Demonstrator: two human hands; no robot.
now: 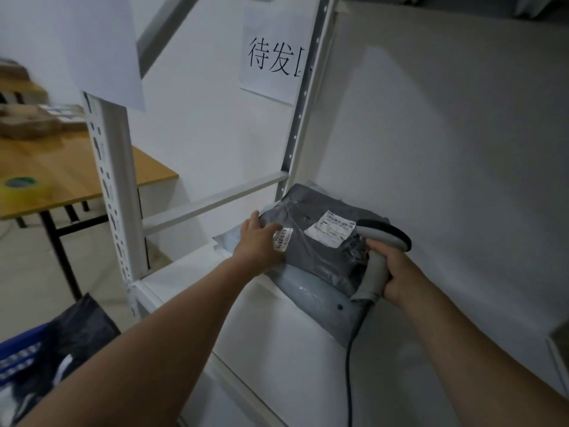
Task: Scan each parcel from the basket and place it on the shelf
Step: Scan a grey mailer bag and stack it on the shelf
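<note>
Parcel: dark grey mailer bag (323,254), at 5 o'clock from the view's centre, lying on the white shelf (277,340) on top of a paler grey bag (314,295)
Shipping label: white sheet (331,228) on the parcel's top face toward 1 o'clock; its print is too small to read
Sticker: small white slip (282,238) near the parcel's 9 o'clock edge, reading "43-5-2519"; the line beneath is not legible
Left hand: (258,241) laid on the parcel's 9 o'clock side, fingers relaxed across the top beside the sticker, thumb toward 12 o'clock
Right hand: (392,272) fingers curled round the handle of the grey scanner (374,268), at the parcel's 3 o'clock side
Scanner head: over the parcel's 2 o'clock corner, just beside the shipping label; dark cable (349,365) drops toward 6 o'clock
Sign: white paper (271,57) at 12 o'clock, black characters "待发", a third character cut off by the shelf upright (303,97)
Basket: blue (18,355), at 8 o'clock, holding dark bags
Surface: wooden (67,167), at 9 o'clock, carrying a yellowish tape roll (21,188)
</note>
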